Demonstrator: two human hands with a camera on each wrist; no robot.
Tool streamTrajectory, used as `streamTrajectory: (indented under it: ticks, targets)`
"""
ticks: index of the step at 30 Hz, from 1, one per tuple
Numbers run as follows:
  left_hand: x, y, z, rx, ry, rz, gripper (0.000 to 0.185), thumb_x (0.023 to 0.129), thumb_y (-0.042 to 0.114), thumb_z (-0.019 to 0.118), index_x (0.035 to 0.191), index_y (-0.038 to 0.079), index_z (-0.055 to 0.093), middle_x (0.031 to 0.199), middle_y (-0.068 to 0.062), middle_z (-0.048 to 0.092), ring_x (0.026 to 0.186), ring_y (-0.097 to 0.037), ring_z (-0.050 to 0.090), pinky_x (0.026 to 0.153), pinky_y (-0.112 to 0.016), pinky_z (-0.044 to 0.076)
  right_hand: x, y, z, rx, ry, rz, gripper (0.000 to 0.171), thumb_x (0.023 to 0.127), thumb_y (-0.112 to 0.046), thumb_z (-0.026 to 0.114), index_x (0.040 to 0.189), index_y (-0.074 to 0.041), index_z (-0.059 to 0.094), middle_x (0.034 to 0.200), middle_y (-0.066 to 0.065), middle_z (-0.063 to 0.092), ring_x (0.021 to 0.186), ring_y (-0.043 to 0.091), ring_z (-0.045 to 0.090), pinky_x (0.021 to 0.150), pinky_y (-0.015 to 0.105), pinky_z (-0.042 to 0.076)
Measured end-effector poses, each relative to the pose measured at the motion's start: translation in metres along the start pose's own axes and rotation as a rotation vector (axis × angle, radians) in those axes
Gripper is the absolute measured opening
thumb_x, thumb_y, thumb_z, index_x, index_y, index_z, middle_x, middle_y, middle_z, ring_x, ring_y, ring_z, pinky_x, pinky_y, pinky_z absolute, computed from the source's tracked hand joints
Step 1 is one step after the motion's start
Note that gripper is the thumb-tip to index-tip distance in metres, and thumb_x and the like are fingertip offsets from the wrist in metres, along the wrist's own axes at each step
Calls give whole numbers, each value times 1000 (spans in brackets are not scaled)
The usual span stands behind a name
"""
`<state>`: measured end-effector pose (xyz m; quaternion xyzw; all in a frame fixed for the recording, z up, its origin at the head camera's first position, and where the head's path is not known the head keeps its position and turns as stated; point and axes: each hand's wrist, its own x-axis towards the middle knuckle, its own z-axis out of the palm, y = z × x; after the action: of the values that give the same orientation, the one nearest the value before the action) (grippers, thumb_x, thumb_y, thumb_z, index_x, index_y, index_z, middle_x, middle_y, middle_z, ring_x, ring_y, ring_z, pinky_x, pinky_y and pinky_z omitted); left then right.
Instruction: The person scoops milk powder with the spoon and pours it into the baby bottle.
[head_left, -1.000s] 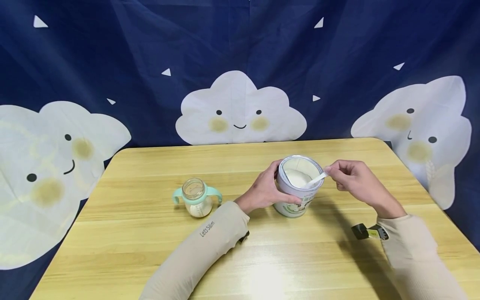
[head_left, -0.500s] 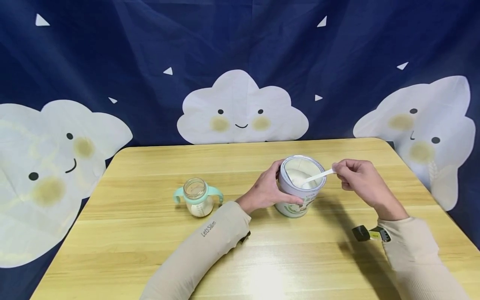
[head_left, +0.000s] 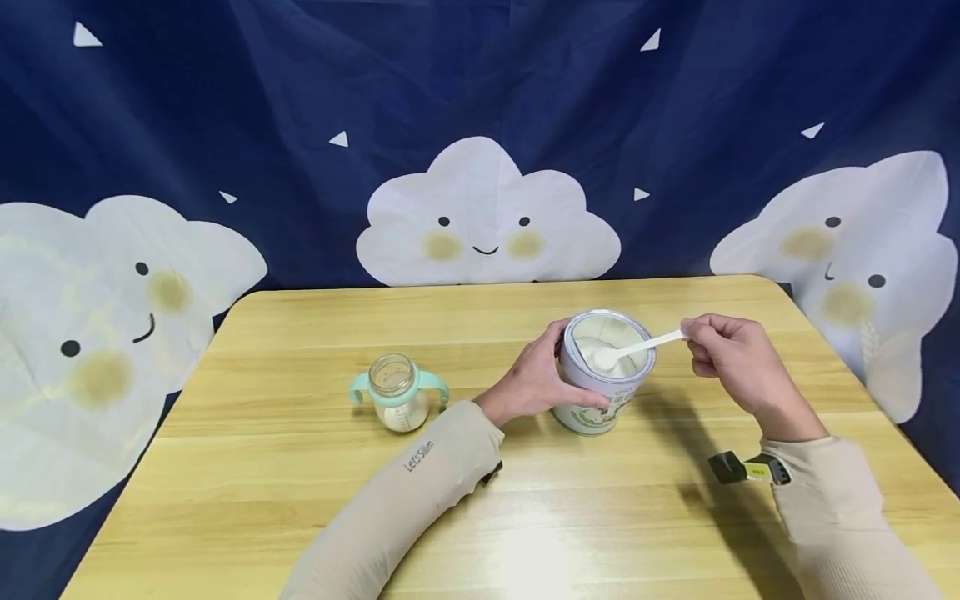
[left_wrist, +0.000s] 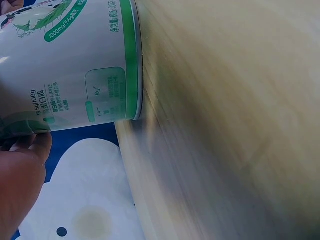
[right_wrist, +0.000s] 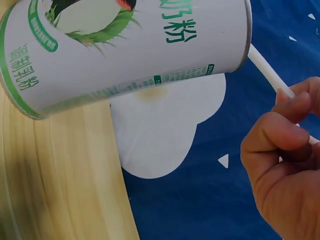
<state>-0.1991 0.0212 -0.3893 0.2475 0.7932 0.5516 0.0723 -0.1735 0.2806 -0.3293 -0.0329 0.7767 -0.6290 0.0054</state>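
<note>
Two hands at the milk powder tin (head_left: pixel 603 375), which stands on the wooden table (head_left: pixel 300 517).
From above, my left hand (head_left: pixel 536 379) wraps the tin's side and my right hand (head_left: pixel 731 358) pinches the white scoop (head_left: pixel 633 348), heaped over its open top; only my wrist cameras show the green label. The baby bottle (head_left: pixel 397 396) stands left of the tin.

Open white can (head_left: pixel 606 367) upright on table, white scoop (head_left: pixel 633 348) inside.
</note>
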Motion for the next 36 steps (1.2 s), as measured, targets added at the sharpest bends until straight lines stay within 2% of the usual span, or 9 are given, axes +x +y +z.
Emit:
streamTrajectory:
  ticks: [8, 12, 23, 36]
  targets:
    - [0, 1, -1, 6, -4, -8, 110, 62, 26, 98, 151, 12, 35, 137, 2, 54, 122, -7, 52, 102, -26, 44, 0, -2, 2, 83, 26, 3, 31, 101, -10, 57, 70, -8, 63, 57, -1, 40, 50, 11, 35, 45, 26, 28]
    - [1, 1, -2, 11, -6, -8, 110, 62, 26, 98, 151, 12, 35, 136, 3, 54, 120, -7, 52, 102, -26, 44, -1, -2, 2, 70, 38, 4, 32, 101, -11, 57, 70, -8, 62, 57, -1, 40, 50, 11, 36, 45, 24, 31]
    - [1, 1, 0, 22, -4, -35, 110, 61, 26, 98, 151, 13, 36, 136, 2, 56, 122, -7, 52, 104, -27, 43, 1, 3, 0, 180, 14, 15, 32, 101, -7, 56, 70, -7, 62, 59, 0, 38, 51, 13, 30, 51, 33, 18]
    - [0, 5, -4, 41, -40, -29, 110, 64, 28, 97, 152, 14, 34, 137, 1, 56, 122, -8, 52, 103, -28, 44, 2, 3, 0, 269, -5, 4, 32, 102, -5, 54, 70, -5, 61, 59, 2, 36, 55, 21, 21, 55, 35, 15]
